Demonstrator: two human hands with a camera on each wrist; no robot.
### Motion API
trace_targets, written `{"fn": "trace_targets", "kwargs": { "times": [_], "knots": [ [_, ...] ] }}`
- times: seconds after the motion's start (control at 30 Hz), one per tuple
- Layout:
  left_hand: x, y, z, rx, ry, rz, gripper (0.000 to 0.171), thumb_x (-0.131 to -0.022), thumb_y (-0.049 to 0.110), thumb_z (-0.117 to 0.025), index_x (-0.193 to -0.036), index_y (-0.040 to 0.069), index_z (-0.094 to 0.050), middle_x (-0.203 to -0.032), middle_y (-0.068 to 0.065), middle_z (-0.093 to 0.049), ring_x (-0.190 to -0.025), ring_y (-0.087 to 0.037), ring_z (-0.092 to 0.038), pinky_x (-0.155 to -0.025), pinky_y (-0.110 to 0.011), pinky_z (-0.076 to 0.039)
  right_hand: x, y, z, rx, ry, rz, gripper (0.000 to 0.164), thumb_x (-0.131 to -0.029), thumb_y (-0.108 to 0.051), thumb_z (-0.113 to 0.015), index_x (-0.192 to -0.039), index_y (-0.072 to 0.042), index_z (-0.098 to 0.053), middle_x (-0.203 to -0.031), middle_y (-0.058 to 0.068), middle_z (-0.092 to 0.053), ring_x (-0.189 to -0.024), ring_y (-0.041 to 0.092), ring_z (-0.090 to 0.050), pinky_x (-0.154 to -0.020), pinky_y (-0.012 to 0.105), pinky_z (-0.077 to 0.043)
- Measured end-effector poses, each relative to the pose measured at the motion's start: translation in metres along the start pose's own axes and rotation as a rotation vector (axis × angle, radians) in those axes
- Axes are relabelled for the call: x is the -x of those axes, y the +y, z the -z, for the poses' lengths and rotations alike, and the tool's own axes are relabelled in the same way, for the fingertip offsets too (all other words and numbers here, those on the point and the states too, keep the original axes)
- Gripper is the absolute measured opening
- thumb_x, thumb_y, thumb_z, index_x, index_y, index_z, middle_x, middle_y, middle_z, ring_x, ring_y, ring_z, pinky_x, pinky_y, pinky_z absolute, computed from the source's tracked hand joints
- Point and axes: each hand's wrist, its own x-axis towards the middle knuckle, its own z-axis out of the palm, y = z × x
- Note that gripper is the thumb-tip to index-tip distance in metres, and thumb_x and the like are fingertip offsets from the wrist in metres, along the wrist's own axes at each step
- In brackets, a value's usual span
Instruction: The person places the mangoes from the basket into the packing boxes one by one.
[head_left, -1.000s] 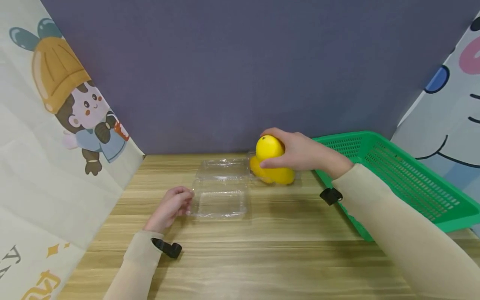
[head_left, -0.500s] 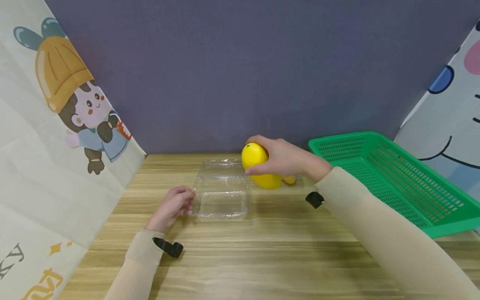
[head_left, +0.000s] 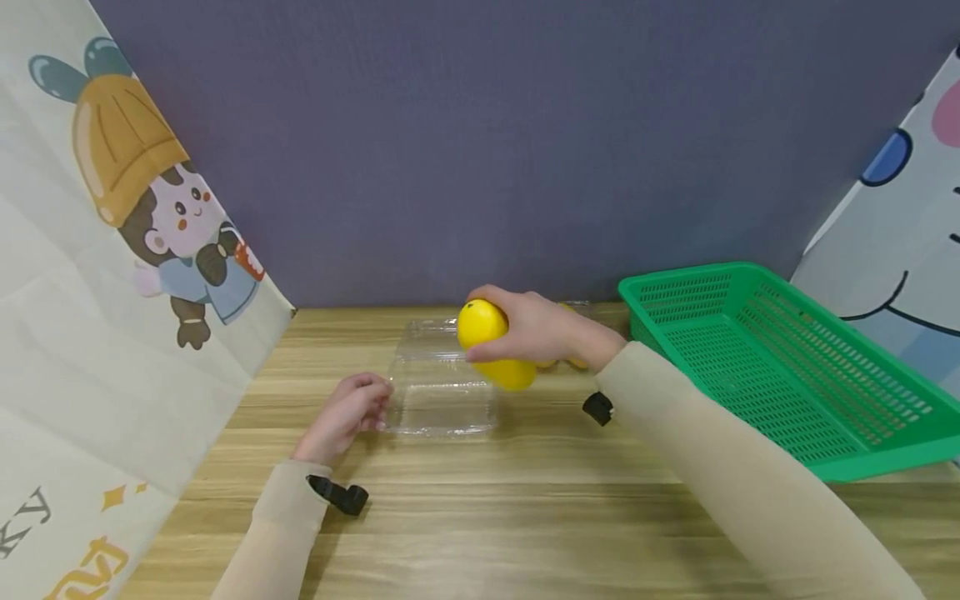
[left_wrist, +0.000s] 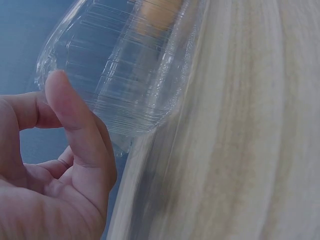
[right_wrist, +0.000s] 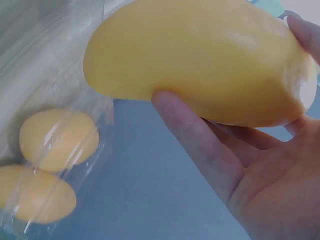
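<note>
My right hand (head_left: 536, 329) grips a large yellow mango (head_left: 483, 323) above the right part of an open transparent plastic clamshell box (head_left: 442, 408). In the right wrist view the mango (right_wrist: 200, 60) is long and smooth, with thumb and fingers around its near end. On the box's left edge, my left hand (head_left: 347, 417) pinches the rim between thumb and fingers; the left wrist view shows the box wall (left_wrist: 125, 75) by the fingertips. Partly hidden behind my right hand, a second transparent box (head_left: 579, 305) holds more yellow mangoes (right_wrist: 59, 140).
A green perforated plastic basket (head_left: 757, 375) stands at the right of the wood-grain table (head_left: 465, 525). A dark grey-blue panel (head_left: 465, 150) rises behind the table. Cartoon-printed sheets (head_left: 45, 350) line both sides.
The right hand has carried the mango leftward and slightly down, away from the second box, to over the open box. The left hand has stayed at the box's left edge.
</note>
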Motion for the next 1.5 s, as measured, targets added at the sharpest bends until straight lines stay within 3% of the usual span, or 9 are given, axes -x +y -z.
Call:
{"fn": "trace_targets", "kwargs": {
  "times": [0.3,0.87,1.23,1.5],
  "knots": [
    [-0.001,0.0,0.0,0.006,0.009,0.004,0.024,-0.099,0.008,-0.053,-0.113,-0.011,-0.05,-0.083,-0.007,-0.054,-0.062,-0.013,-0.053,-0.056,-0.025,-0.051,-0.011,-0.004,-0.014,0.029,0.013,0.027,0.08,-0.084,-0.053,-0.077,-0.15,-0.028,-0.04,-0.112,-0.001,-0.064,-0.09,0.021,-0.065,-0.076,0.038,-0.056],
    [0.001,0.001,-0.001,0.006,0.0,0.005,0.026,-0.099,0.01,-0.055,-0.114,-0.011,-0.051,-0.086,-0.007,-0.055,-0.064,-0.014,-0.054,-0.058,-0.025,-0.052,-0.028,-0.009,-0.037,0.012,0.017,0.058,0.082,-0.083,-0.055,-0.077,-0.152,-0.029,-0.04,-0.116,-0.003,-0.065,-0.091,0.016,-0.066,-0.078,0.039,-0.055],
    [0.0,0.003,-0.003,0.004,0.018,0.017,0.026,-0.098,0.008,-0.052,-0.113,-0.013,-0.05,-0.085,-0.009,-0.054,-0.064,-0.015,-0.053,-0.057,-0.025,-0.051,-0.038,-0.004,-0.058,0.013,-0.052,0.033,0.086,-0.083,-0.057,-0.076,-0.154,-0.027,-0.039,-0.128,-0.003,-0.061,-0.096,0.014,-0.063,-0.081,0.037,-0.054],
    [0.0,0.003,-0.003,-0.005,0.022,0.023,0.027,-0.099,0.01,-0.053,-0.115,-0.012,-0.051,-0.087,-0.009,-0.055,-0.065,-0.015,-0.054,-0.058,-0.025,-0.052,-0.045,-0.002,-0.071,0.08,-0.084,0.063,0.081,-0.084,-0.058,-0.075,-0.15,-0.024,-0.043,-0.117,-0.004,-0.063,-0.091,0.015,-0.063,-0.076,0.035,-0.053]
  ]
}}
